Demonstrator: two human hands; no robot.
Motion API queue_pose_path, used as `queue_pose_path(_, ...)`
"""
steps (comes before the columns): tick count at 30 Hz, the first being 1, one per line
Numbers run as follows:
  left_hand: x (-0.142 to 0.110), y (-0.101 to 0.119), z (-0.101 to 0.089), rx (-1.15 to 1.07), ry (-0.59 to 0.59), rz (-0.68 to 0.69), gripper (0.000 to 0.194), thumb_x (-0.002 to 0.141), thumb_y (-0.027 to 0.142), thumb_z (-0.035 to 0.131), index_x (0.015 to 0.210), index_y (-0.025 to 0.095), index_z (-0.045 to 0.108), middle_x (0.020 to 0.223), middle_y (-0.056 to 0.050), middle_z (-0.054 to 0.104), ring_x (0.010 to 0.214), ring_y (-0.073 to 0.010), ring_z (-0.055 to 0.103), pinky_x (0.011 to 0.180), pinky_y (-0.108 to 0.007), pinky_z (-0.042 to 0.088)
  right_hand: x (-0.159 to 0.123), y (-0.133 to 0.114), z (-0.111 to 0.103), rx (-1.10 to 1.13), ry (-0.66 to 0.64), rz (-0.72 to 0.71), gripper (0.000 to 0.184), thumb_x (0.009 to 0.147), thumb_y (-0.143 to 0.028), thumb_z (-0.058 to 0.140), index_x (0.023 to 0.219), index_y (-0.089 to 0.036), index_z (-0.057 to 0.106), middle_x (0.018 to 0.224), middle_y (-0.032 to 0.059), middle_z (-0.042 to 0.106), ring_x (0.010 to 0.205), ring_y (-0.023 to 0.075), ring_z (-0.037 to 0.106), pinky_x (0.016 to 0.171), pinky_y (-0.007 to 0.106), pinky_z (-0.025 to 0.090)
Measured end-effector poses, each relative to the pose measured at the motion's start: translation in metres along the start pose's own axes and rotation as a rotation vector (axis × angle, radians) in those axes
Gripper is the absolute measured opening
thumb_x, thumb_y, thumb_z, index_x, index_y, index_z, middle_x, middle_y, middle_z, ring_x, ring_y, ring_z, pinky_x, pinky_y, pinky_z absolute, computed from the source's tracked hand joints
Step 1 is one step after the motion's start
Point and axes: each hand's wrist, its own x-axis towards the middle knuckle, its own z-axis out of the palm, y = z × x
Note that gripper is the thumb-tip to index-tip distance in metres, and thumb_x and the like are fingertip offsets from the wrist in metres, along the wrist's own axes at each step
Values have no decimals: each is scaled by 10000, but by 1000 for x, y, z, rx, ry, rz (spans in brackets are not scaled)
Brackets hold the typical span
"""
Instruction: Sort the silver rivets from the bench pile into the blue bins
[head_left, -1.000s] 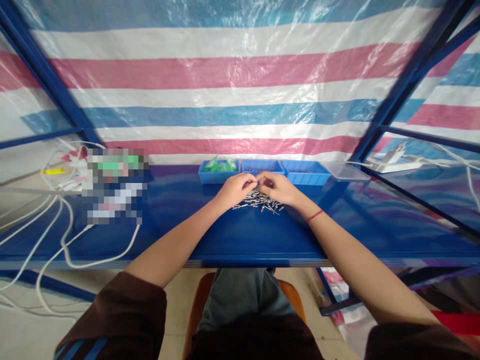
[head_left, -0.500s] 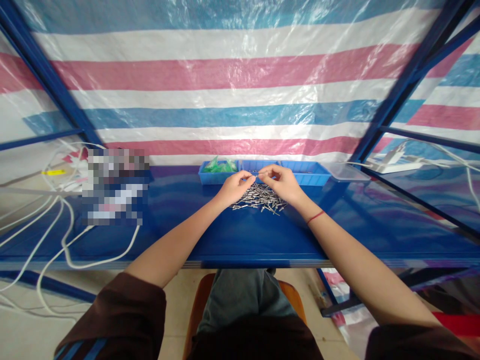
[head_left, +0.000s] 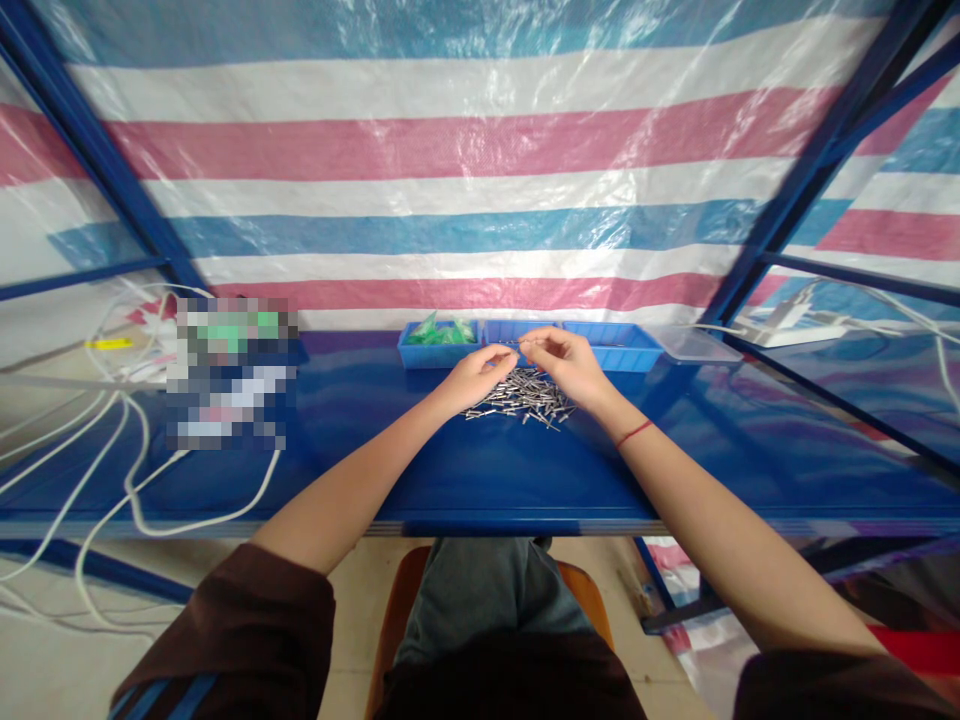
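From where I stand, the left hand [head_left: 472, 380] has its thumb and fingertips drawn close together, and the right hand [head_left: 568, 362] curls in a narrow pinch just beside it. I can't tell what either holds; the tips are too small to read. Below them, the loose pile of thin, silvery metal pins [head_left: 527, 396] lies on the glossy blue table [head_left: 465, 475], in front of the 3 blue plastic bins [head_left: 435, 358]. Anything slim in those fingertips could slip, since the grip looks so fine, and vanish among its lookalikes. A low wrist might brush the heap and scatter pins across that slick surface. A piece dropped forward could land among the crumpled green plastic bags [head_left: 429, 333] in the left bin.
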Motion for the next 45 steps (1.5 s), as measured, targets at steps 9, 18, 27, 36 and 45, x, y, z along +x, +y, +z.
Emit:
queue_pose_path(9, 2, 0, -3, 58, 203, 85, 190, 834, 331, 586, 924, 167, 618, 883, -20, 629, 712, -106, 570, 682, -242, 460, 1, 2, -3, -90, -24, -44, 261, 763, -413, 640, 868, -174, 649, 790, 34, 635, 657, 132, 530, 618, 292, 426)
queue_pose_path(18, -3, 8, -4, 240, 217, 167, 198, 850, 313, 577, 988, 174, 611, 899, -34, 642, 737, -118, 592, 712, -260, 491, 0, 3, 4, -31, 53, 170, 137, 775, -303, 607, 739, -171, 605, 584, -33, 503, 522, 93, 437, 493, 235, 356)
queue_pose_path(27, -9, 2, -9, 594, -57, 156, 253, 884, 322, 509, 1061, 204, 646, 962, -48, 656, 841, -160, 611, 818, -305, 472, 13, 5, -45, 524, 540, 539, 128, 829, -176, 540, 709, -185, 496, 490, -85, 345, 381, 46, 223, 342, 170, 206)
queue_pose_path(36, -10, 5, -10, 714, -146, 142, 173, 843, 318, 568, 881, 239, 717, 922, -36, 665, 862, -176, 616, 747, -276, 439, 10, 1, -38, 377, 306, 527, 99, 784, -259, 558, 782, -168, 598, 537, -53, 402, 411, 57, 282, 361, 200, 244)
queue_pose_path(45, -11, 5, -9, 678, -43, 203, 158, 883, 247, 491, 873, 202, 643, 879, -26, 631, 790, -153, 588, 722, -267, 414, 5, 4, -24, -239, -105, 196, 166, 740, -291, 590, 632, -171, 629, 570, 5, 562, 528, 114, 451, 516, 266, 373)
